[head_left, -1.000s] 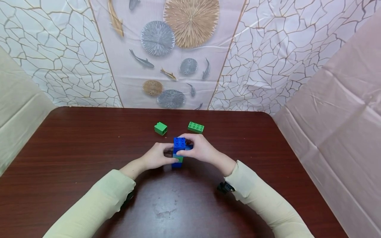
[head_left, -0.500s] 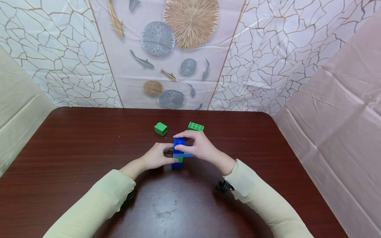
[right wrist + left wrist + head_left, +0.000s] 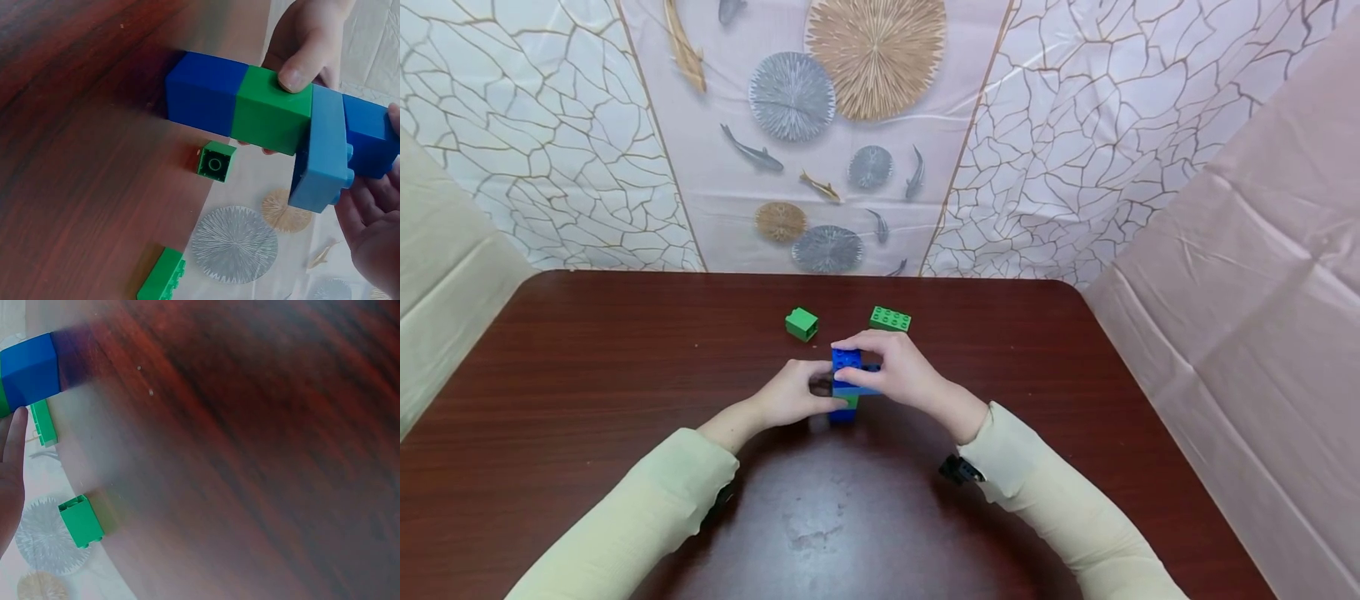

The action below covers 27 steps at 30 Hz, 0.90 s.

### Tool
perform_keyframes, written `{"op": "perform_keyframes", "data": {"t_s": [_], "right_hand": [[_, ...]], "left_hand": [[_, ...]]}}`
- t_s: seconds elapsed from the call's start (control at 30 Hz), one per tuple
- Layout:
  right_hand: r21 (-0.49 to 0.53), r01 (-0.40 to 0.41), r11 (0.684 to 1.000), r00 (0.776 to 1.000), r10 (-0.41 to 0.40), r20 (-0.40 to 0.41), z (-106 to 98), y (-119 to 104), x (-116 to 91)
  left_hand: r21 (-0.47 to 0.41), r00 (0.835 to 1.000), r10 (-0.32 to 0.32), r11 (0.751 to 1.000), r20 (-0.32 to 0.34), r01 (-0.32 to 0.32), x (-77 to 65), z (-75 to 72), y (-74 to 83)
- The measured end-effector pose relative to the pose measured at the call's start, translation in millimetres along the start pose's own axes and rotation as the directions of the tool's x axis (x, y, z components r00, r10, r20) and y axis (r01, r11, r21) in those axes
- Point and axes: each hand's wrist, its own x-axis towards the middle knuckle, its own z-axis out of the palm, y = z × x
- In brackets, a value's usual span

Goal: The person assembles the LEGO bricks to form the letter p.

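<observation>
A toy-brick tower stands upright on the table between both hands. In the right wrist view its bottom is a dark blue brick (image 3: 203, 94), then a green brick (image 3: 272, 109), a longer light blue brick (image 3: 324, 150) jutting out to the right side, and a dark blue brick (image 3: 372, 134) on top. My left hand (image 3: 792, 395) grips the tower at the green brick, thumb across its near face. My right hand (image 3: 904, 368) holds the top blue brick between thumb and fingers. In the left wrist view only the tower's lower part and some fingers (image 3: 15, 440) show.
Behind the tower lie two loose green bricks on the brown table (image 3: 625, 350): a tall green block (image 3: 802, 324) on its side to the left and a studded green brick (image 3: 891, 318) to the right. A patterned cloth (image 3: 820, 167) hangs behind the table's far edge.
My right thumb and fingers have shifted up and slightly left onto the top blue brick, baring the light blue brick's near side. My left hand keeps its hold on the tower.
</observation>
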Motion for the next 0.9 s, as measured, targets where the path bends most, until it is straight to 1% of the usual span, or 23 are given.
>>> {"op": "perform_keyframes", "data": {"t_s": [0.17,0.3,0.5,0.63,0.8,0.9], "right_hand": [[0.037,-0.020,0.999,1.000,0.020,0.003,1.9,3.3,-3.2],[0.022,-0.034,0.999,0.999,0.034,0.012,-0.4,4.6,-5.6],[-0.021,-0.010,1.000,1.000,0.009,-0.026,-4.1,6.0,-8.6],[-0.019,0.009,1.000,0.999,-0.010,-0.036,-4.1,6.4,-8.6],[-0.017,0.005,1.000,0.999,-0.006,-0.054,-3.9,6.2,-9.5],[0.011,-0.008,1.000,0.998,0.009,-0.060,-3.3,6.2,-10.3]], "left_hand": [[0.002,1.000,-0.009,1.000,0.002,0.009,0.0,1.0,0.3],[0.005,1.000,-0.011,1.000,0.000,0.011,-0.1,0.9,1.0],[-0.002,1.000,-0.024,1.000,0.005,0.024,-2.1,-0.5,2.3],[-0.010,1.000,-0.026,1.000,0.011,0.026,-2.5,-0.4,1.9],[-0.016,1.000,-0.025,1.000,0.018,0.025,-1.6,-0.3,3.0],[-0.019,0.999,-0.026,0.999,0.019,0.026,-1.4,-0.4,3.7]]}}
